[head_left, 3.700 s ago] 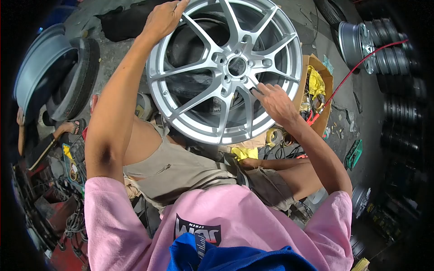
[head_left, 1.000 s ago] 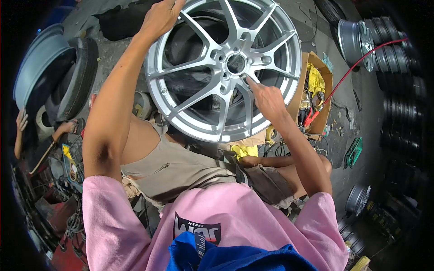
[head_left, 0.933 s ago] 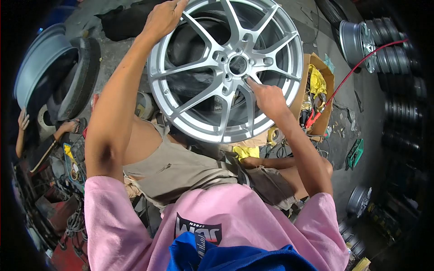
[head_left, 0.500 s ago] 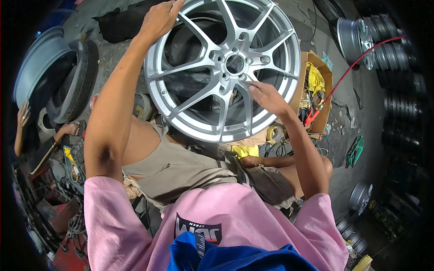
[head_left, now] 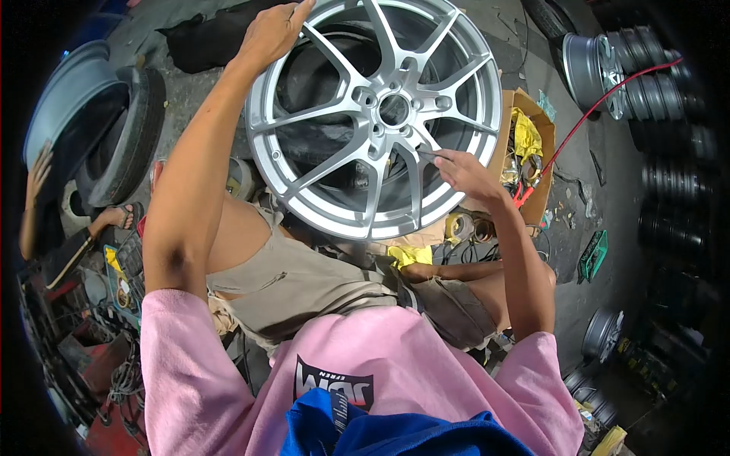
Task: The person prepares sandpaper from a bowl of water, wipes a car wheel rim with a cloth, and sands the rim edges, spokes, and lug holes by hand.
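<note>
A silver multi-spoke wheel rim [head_left: 414, 173] stands tilted in front of me, its hub facing me. My left hand [head_left: 275, 32] is closed round the rim's upper left edge. My right hand [head_left: 465, 173] is over the lower right spokes, its fingers pinched on a thin dark tool [head_left: 436, 154] whose tip points toward the hub. Through the spokes a dark tire shows behind the rim.
At the right, a cardboard box [head_left: 541, 199] holds yellow cloth and tools, with a red hose [head_left: 584, 118] rising from it. Stacked rims [head_left: 673, 178] line the far right. A co-worker's hand [head_left: 38, 176] touches another rim [head_left: 57, 106] at the left.
My right hand has drawn back slightly from the hub, down and to the right, and the thin tool shows more clearly. My left hand keeps its hold. The co-worker's hand has moved up.
</note>
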